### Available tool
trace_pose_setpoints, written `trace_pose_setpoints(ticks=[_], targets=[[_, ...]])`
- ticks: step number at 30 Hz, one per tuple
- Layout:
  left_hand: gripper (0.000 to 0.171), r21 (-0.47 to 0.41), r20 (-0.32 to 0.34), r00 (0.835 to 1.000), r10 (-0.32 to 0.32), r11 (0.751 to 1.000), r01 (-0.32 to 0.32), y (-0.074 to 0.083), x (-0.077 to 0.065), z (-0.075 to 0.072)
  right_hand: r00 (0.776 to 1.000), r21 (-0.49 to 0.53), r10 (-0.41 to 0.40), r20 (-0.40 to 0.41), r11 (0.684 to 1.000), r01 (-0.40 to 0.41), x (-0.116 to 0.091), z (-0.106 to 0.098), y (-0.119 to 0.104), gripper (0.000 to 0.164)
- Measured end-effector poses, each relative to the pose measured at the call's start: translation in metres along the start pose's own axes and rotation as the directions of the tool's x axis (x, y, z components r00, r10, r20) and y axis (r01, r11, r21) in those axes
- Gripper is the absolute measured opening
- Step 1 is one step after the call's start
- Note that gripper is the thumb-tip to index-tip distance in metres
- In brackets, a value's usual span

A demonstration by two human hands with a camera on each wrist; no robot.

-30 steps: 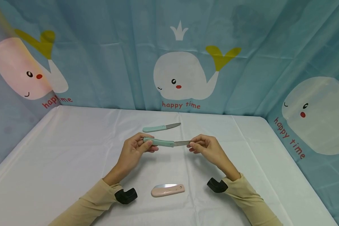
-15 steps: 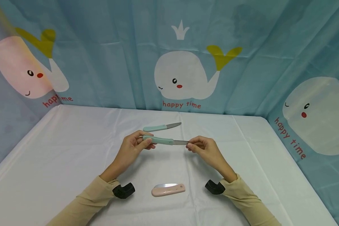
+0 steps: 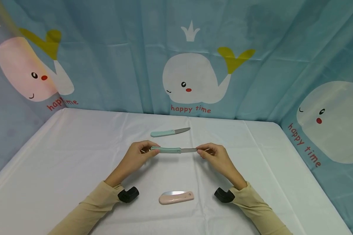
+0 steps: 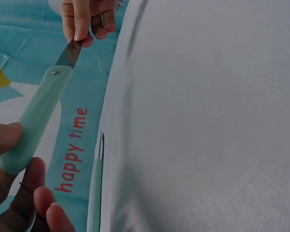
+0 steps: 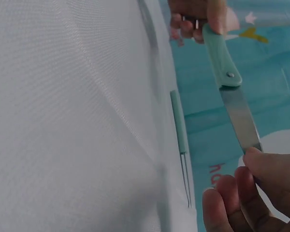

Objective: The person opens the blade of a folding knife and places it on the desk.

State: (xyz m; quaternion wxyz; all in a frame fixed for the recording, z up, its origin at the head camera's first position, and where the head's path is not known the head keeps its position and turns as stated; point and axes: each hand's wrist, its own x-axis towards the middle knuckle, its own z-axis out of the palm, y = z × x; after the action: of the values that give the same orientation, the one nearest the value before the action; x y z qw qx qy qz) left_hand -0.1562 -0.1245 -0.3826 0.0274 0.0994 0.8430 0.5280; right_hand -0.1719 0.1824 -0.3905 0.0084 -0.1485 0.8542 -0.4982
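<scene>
Above the middle of the table, a folding knife point(image 3: 168, 150) with a mint-green handle is held level between both hands, its blade unfolded. My left hand point(image 3: 139, 153) pinches the end of the handle between thumb and fingers. The tip of the blade point(image 5: 239, 116) is pinched by my right hand point(image 3: 213, 156), which hides the point. Behind them a second mint-green folding knife point(image 3: 163, 133) lies unfolded on the table, blade toward the right. Nearer the body lies a pink folding knife point(image 3: 176, 197), its blade folded along the handle.
A white cloth point(image 3: 76, 156) covers the table. Blue curtains point(image 3: 117, 65) printed with whales hang close behind and along both sides. Black curved pieces sit at both sleeve cuffs point(image 3: 238, 195).
The held knife has turned and levelled, so its handle now shows thinner in the head view. Both hands keep their grip; the knives on the table lie where they were.
</scene>
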Motion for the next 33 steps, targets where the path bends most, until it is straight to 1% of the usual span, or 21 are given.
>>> trace_pose_setpoints(ticks=[6,11,14,17,22,28,33], targets=[[0.019,0.067,0.031,0.999,-0.014,0.998,0.012,-0.003,0.001,0.0,1.0,0.017,-0.016,-0.018,1.0,0.016,0.001,0.003,0.003,0.021],[0.019,0.159,0.018,0.999,-0.033,0.987,0.029,-0.007,0.002,0.002,1.0,0.036,0.002,-0.028,0.999,-0.001,0.001,0.007,0.007,0.021],[0.019,0.202,0.009,0.999,-0.032,0.979,0.03,-0.008,0.002,0.003,1.0,0.042,0.014,-0.027,0.999,-0.013,0.002,0.008,0.008,0.021],[0.019,0.23,0.011,1.0,-0.018,0.973,0.015,-0.009,0.004,0.003,0.999,0.043,0.029,-0.024,0.999,-0.028,0.003,0.008,0.009,0.021],[0.017,0.252,0.015,1.0,-0.011,0.968,0.007,-0.008,0.011,0.003,0.999,0.033,0.041,-0.028,0.999,-0.04,0.013,0.007,0.012,0.021],[0.018,0.24,0.007,1.0,0.012,0.971,-0.013,-0.012,0.022,0.001,0.998,0.005,0.053,-0.029,0.999,-0.053,0.032,0.006,0.018,0.021],[0.018,0.252,-0.002,1.0,0.003,0.968,-0.002,-0.017,0.03,0.0,0.997,-0.007,0.079,-0.016,0.997,-0.079,0.045,0.006,0.019,0.023]])
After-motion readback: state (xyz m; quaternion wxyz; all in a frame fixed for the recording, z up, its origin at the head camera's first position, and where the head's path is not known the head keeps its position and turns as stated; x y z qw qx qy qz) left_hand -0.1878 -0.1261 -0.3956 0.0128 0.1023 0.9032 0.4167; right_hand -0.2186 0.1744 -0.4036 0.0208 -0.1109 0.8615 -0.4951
